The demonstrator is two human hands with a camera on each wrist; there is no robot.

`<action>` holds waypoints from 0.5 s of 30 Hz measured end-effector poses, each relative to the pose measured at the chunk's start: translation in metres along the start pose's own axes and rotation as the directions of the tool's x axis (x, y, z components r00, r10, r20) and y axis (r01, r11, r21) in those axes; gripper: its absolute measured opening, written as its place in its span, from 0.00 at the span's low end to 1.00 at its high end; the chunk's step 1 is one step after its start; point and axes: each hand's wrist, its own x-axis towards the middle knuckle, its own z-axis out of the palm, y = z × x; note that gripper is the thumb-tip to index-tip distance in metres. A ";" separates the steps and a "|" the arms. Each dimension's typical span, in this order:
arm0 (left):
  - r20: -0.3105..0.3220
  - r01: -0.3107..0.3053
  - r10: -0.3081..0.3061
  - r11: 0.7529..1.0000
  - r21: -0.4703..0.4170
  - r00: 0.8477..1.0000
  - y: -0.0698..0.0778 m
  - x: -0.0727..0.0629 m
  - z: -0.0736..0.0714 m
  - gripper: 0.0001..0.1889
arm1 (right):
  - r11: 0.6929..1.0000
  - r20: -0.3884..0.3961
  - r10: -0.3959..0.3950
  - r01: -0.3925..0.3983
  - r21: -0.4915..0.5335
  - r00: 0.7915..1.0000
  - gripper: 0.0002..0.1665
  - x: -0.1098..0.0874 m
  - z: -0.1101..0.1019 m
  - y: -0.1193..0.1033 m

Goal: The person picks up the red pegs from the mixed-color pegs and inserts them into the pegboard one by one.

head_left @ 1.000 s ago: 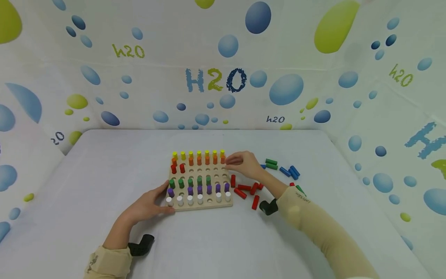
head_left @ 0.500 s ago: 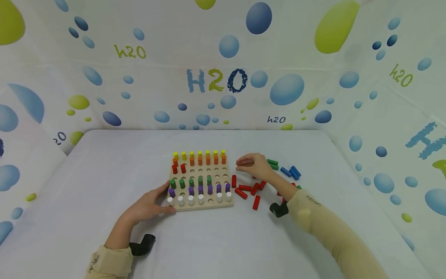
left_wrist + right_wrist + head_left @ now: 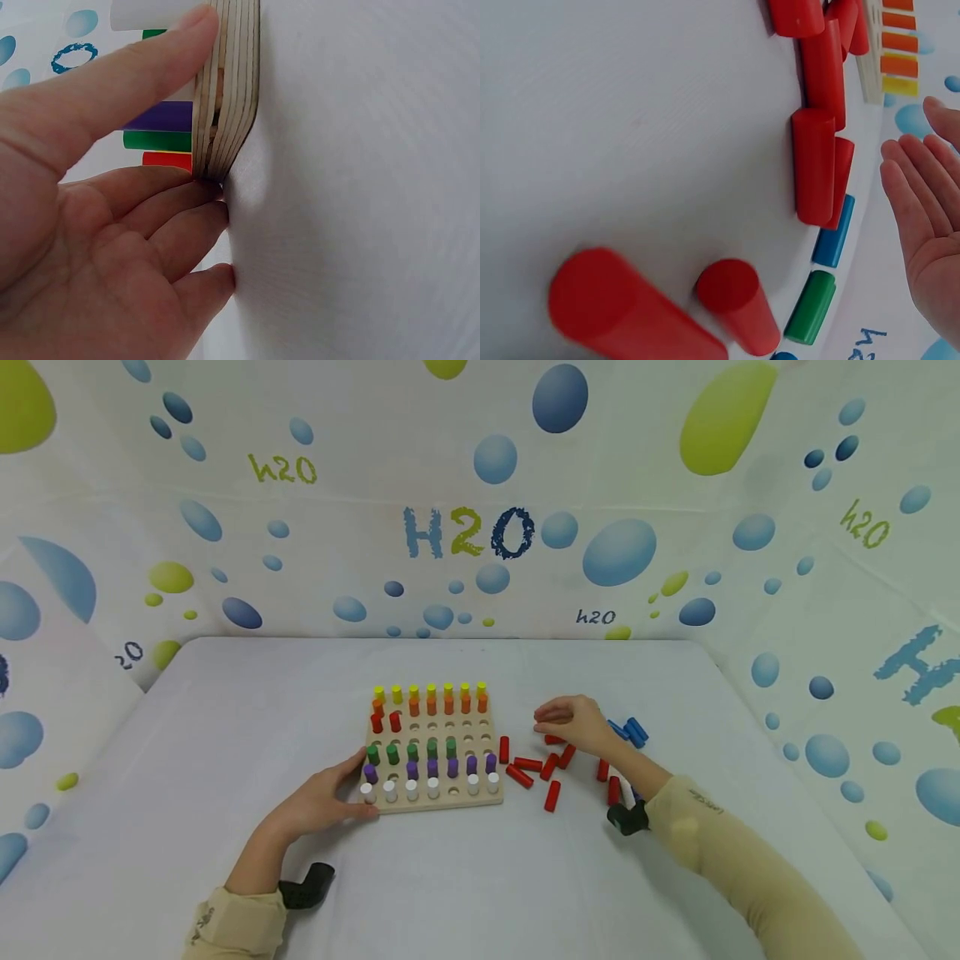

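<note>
A wooden pegboard point(image 3: 438, 810) lies on the table with rows of yellow, orange, red, green, purple and white pegs and some bare holes. My left hand point(image 3: 322, 797) holds its near left corner. In the left wrist view the thumb point(image 3: 150, 82) presses the board's edge point(image 3: 240, 67), and the fingers touch its other side. To the right of the board, my right hand point(image 3: 577, 724) hovers above loose red pegs point(image 3: 528, 764). In the right wrist view its fingers point(image 3: 911, 184) are extended with nothing between them.
Red pegs point(image 3: 552, 796) lie scattered right of the board. Several blue pegs point(image 3: 636, 731) lie farther right, partly behind the right hand. A green peg point(image 3: 810, 307) shows in the right wrist view. A printed white backdrop point(image 3: 360, 443) stands behind the table.
My right hand has drawn back from the board's right edge, moving right and slightly nearer, over the loose pegs. The left hand has stayed at the corner.
</note>
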 end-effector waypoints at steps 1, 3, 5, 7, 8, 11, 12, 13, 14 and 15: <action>0.001 0.000 0.000 1.000 -0.002 1.000 0.000 0.000 0.000 0.55 | 1.000 0.002 -0.001 0.001 -0.004 1.000 0.17 -0.001 -0.001 0.001; 0.004 0.000 0.000 1.000 -0.004 1.000 0.000 -0.001 0.000 0.55 | 1.000 0.004 -0.002 0.002 -0.009 1.000 0.17 -0.003 -0.003 0.002; 0.006 0.002 -0.002 1.000 -0.004 1.000 0.000 -0.001 -0.001 0.55 | 1.000 0.006 -0.009 0.010 -0.025 1.000 0.17 -0.005 -0.005 0.003; 0.008 0.002 -0.002 1.000 -0.004 1.000 0.000 -0.001 -0.001 0.55 | 0.999 0.006 -0.019 0.019 -0.047 1.000 0.17 -0.006 -0.007 0.004; 0.007 0.000 0.000 1.000 -0.003 1.000 0.000 -0.001 -0.001 0.55 | 0.998 0.005 -0.021 0.021 -0.057 1.000 0.17 -0.007 -0.007 0.005; 0.005 -0.002 0.002 1.000 -0.001 1.000 0.000 -0.001 -0.001 0.55 | 0.996 0.008 -0.020 0.021 -0.083 1.000 0.17 -0.007 -0.008 0.008; 0.005 -0.002 0.002 1.000 -0.003 1.000 0.000 -0.001 -0.001 0.55 | 0.996 0.010 -0.017 0.018 -0.090 1.000 0.17 -0.007 -0.008 0.009; 0.005 0.000 0.000 1.000 -0.005 1.000 0.000 -0.001 0.000 0.55 | 0.995 0.013 -0.011 0.013 -0.095 1.000 0.17 -0.007 -0.008 0.009; 0.004 0.001 -0.001 1.000 -0.006 1.000 -0.001 -0.001 0.000 0.55 | 0.995 0.016 -0.007 0.008 -0.098 1.000 0.17 -0.008 -0.009 0.010; 0.004 0.003 -0.003 1.000 -0.007 1.000 -0.001 -0.001 0.000 0.55 | 0.994 0.019 -0.003 0.005 -0.105 1.000 0.17 -0.008 -0.009 0.010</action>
